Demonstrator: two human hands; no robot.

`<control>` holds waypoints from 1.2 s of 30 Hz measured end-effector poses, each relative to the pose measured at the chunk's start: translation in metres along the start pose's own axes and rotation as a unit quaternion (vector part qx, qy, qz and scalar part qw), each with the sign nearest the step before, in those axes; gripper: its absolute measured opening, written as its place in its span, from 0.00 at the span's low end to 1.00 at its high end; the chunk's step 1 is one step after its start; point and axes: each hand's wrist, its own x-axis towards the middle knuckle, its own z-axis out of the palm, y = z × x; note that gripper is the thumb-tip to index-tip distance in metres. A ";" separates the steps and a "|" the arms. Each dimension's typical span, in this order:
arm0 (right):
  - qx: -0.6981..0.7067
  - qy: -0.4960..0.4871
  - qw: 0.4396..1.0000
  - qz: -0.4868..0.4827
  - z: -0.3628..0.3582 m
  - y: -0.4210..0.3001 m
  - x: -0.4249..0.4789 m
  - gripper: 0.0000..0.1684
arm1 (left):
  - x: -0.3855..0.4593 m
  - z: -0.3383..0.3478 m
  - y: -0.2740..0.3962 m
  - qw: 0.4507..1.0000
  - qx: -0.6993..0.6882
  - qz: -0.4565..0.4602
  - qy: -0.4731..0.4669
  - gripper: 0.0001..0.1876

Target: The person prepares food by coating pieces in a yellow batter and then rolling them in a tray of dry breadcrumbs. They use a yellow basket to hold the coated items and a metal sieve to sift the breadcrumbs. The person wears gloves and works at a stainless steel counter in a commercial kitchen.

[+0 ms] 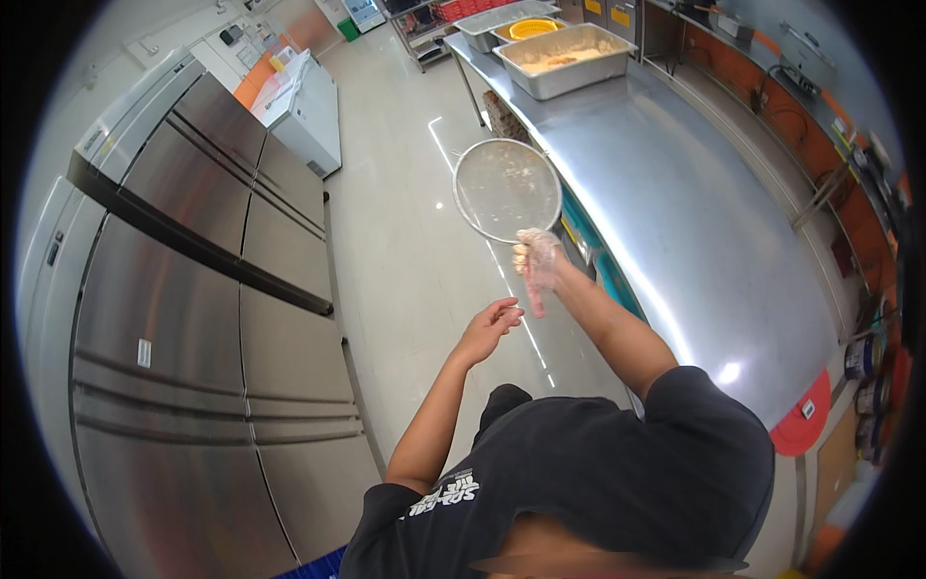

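My right hand [537, 264], in a clear plastic glove with floury residue on the fingers, grips a round wire-mesh sieve [508, 189] by its red handle and lower rim. The mesh has pale crumbs on it and hangs over the floor, beside the edge of the steel table [694, 195]. My left hand [492, 331] is bare, fingers apart, a little below and left of the handle, and holds nothing. At the table's far end stands a deep steel pan [568, 72] with yellowish, floury contents.
Behind the pan are a yellow plastic basket [534, 29] and another steel pan [481, 37]. Steel refrigerators [181, 289] line the left side, with a white chest freezer [300, 108] beyond. A red round lid [803, 416] lies by the table's near right corner.
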 end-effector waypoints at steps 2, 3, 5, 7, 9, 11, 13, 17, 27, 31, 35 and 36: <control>-0.009 -0.005 1.000 -0.009 0.027 -0.018 0.068 0.14 | 0.054 -0.040 0.015 0.999 -0.013 0.025 0.016 0.24; -0.005 -0.012 1.000 -0.010 0.036 -0.029 0.103 0.14 | 0.081 -0.060 0.020 0.999 -0.015 0.035 0.021 0.23; 0.014 -0.019 1.000 -0.011 0.050 -0.050 0.170 0.15 | 0.134 -0.095 0.029 0.998 -0.013 0.050 0.029 0.21; 0.030 -0.004 1.000 -0.006 0.067 -0.074 0.229 0.15 | 0.193 -0.135 0.039 0.997 -0.005 0.064 0.038 0.20; 0.044 0.017 0.999 -0.020 0.083 -0.107 0.286 0.15 | 0.259 -0.173 0.049 0.996 0.002 0.084 0.040 0.17; 0.036 0.044 0.996 -0.063 0.088 -0.148 0.336 0.16 | 0.321 -0.200 0.065 0.995 0.018 0.095 0.039 0.14; 0.033 0.073 0.992 -0.100 0.100 -0.200 0.373 0.16 | 0.387 -0.225 0.091 0.987 0.066 0.143 0.043 0.14; -0.107 0.081 0.973 -0.188 0.113 -0.310 0.441 0.10 | 0.524 -0.273 0.164 0.974 0.052 0.217 0.032 0.13; -0.148 0.269 0.882 -0.358 -0.018 -0.569 0.574 0.15 | 0.868 -0.418 0.315 0.986 0.028 0.159 0.038 0.12; -0.210 0.359 0.851 -0.321 -0.112 -0.596 0.639 0.12 | 0.994 -0.478 0.337 0.993 0.021 0.110 0.037 0.11; -0.199 0.458 0.806 -0.316 -0.148 -0.592 0.660 0.07 | 1.120 -0.509 0.334 0.996 0.060 0.065 0.006 0.13; -0.254 0.477 0.783 -0.307 -0.159 -0.598 0.659 0.06 | 1.146 -0.504 0.337 0.996 0.066 0.061 0.018 0.11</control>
